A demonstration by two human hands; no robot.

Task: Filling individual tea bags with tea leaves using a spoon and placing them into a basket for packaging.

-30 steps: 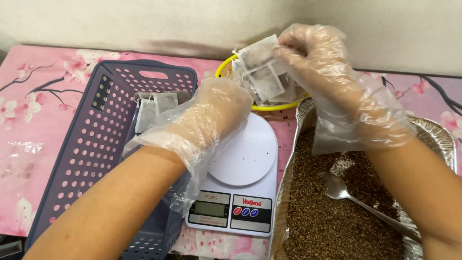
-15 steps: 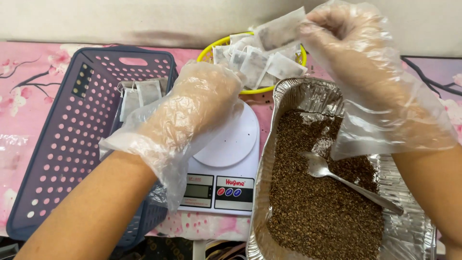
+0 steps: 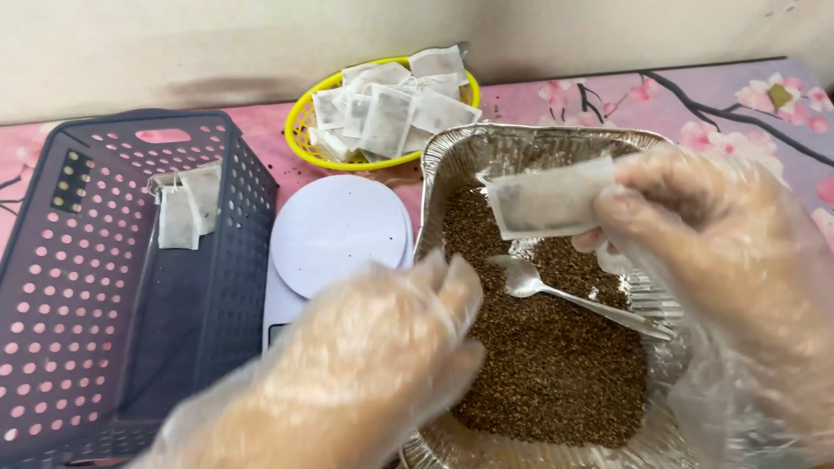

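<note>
Gloved right hand [image 3: 721,260] pinches a white sachet [image 3: 549,198], long axis level, over the foil tray [image 3: 452,165]; spread left hand [image 3: 365,365] hovers near-left, empty.

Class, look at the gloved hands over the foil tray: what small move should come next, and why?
Probably the left hand should reach for the spoon. The right hand holds a small white sachet above the brown granules, the spoon lies free in them, and the left hand is empty beside it.

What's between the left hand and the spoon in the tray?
Nothing visible. The left hand hovers at the tray's near-left edge, and the spoon lies bare on the brown grains. The sachet is held in the right hand, above.
</note>
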